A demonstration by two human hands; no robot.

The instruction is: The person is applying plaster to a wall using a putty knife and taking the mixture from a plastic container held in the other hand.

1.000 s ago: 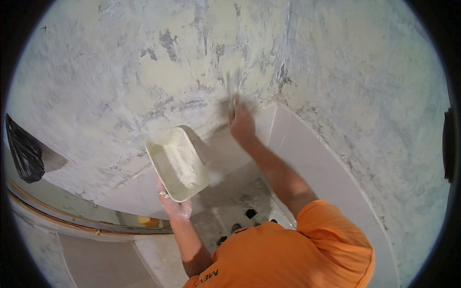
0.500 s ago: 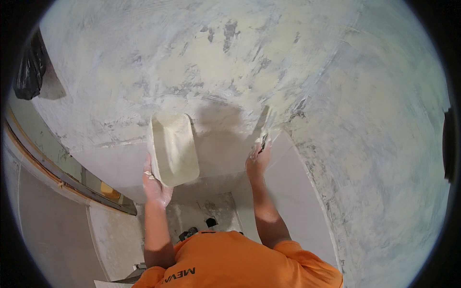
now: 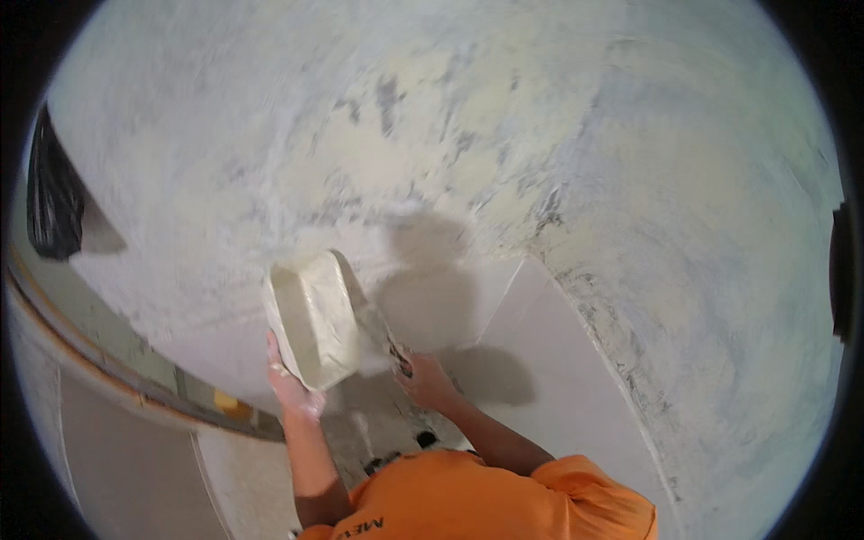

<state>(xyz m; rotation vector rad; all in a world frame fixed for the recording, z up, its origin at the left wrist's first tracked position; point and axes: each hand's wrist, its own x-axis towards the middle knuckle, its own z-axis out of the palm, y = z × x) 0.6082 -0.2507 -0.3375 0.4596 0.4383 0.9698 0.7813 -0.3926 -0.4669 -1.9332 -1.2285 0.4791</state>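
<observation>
My left hand (image 3: 295,394) grips a whitish rectangular mud pan (image 3: 292,315) from below and along its left side. Pale wet filler coats the inside of the pan, thickest toward its right side. In my right hand (image 3: 426,380), fingers wrapped round the handle, is a putty knife (image 3: 372,324). Its blade points up and left, close against the pan's right rim; whether it touches the rim cannot be made out. White smears mark the fingers of my left hand.
A patchy, filler-streaked surface (image 3: 378,162) spreads ahead, with a smooth pale panel (image 3: 540,333) below it. A black plastic bag (image 3: 56,202) hangs at the far left, above a long curved-looking frame edge (image 3: 99,364). Something yellow (image 3: 232,403) sits behind that edge.
My right hand has brought the putty knife down and left, from the streaked surface to the pan's right side. The view has shifted, and the pan sits lower in it, still in my left hand.
</observation>
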